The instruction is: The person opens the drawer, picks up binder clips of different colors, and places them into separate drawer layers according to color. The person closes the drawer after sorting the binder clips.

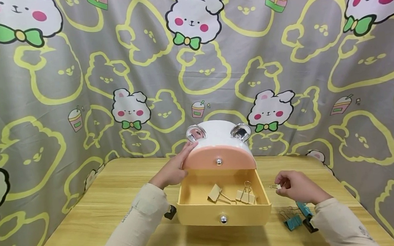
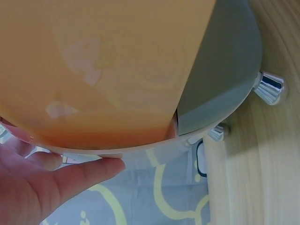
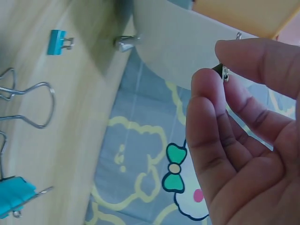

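Observation:
A small desktop drawer box (image 1: 217, 158) has a white shell, silver ears and a pink upper drawer front. Its yellow lower drawer (image 1: 225, 216) is pulled out, with two pale yellow binder clips (image 1: 215, 193) inside. My left hand (image 1: 173, 170) rests against the box's left side, its thumb laid straight along the shell in the left wrist view. To the right of the drawer, my right hand (image 1: 297, 186) pinches a small binder clip (image 3: 220, 71) between thumb and fingertips; the fingers hide most of it.
Teal binder clips (image 1: 293, 222) and a black one (image 1: 310, 225) lie on the wooden table (image 1: 113, 207) near the right forearm. Another black clip (image 1: 170, 212) sits by the left sleeve. A patterned curtain (image 1: 157, 64) hangs around the table.

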`<control>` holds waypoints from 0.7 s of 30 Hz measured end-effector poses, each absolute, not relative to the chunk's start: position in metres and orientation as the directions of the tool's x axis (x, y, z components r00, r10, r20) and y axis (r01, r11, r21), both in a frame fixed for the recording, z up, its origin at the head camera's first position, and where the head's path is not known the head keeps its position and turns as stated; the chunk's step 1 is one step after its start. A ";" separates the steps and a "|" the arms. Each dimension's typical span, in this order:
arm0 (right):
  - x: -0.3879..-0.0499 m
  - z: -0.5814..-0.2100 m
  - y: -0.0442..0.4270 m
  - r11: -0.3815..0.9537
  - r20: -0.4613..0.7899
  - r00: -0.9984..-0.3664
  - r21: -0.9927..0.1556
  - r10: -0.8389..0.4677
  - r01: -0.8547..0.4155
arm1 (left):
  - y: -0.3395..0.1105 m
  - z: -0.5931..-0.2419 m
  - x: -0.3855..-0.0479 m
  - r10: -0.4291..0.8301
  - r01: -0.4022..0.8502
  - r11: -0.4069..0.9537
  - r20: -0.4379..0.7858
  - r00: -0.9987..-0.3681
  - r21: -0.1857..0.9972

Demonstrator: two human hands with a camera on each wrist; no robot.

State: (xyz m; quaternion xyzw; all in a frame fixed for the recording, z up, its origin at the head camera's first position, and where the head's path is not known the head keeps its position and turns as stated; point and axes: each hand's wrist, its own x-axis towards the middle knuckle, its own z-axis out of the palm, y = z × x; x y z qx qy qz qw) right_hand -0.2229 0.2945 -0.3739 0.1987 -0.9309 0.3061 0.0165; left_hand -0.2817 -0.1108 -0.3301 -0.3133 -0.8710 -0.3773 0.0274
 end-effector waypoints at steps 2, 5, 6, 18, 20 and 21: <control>-0.223 -0.371 0.294 0.736 0.163 -0.920 -0.558 -0.355 -0.383 | -0.111 -0.330 -0.282 0.526 0.566 0.517 0.283 -0.802 0.643; -0.222 -0.366 0.292 0.737 0.170 -0.921 -0.558 -0.349 -0.382 | -0.111 -0.330 -0.282 0.524 0.562 0.519 0.281 -0.804 0.644; -0.222 -0.364 0.292 0.735 0.170 -0.922 -0.560 -0.348 -0.381 | -0.111 -0.330 -0.282 0.524 0.562 0.519 0.280 -0.805 0.644; -0.217 -0.345 0.281 0.736 0.215 -0.912 -0.539 -0.351 -0.410 | -0.111 -0.332 -0.286 0.506 0.553 0.521 0.286 -0.814 0.650; -0.217 -0.342 0.281 0.737 0.224 -0.907 -0.530 -0.355 -0.420 | -0.111 -0.332 -0.286 0.503 0.545 0.521 0.279 -0.818 0.656; -0.217 -0.340 0.280 0.736 0.228 -0.906 -0.529 -0.358 -0.424 | -0.111 -0.332 -0.286 0.504 0.544 0.520 0.279 -0.818 0.658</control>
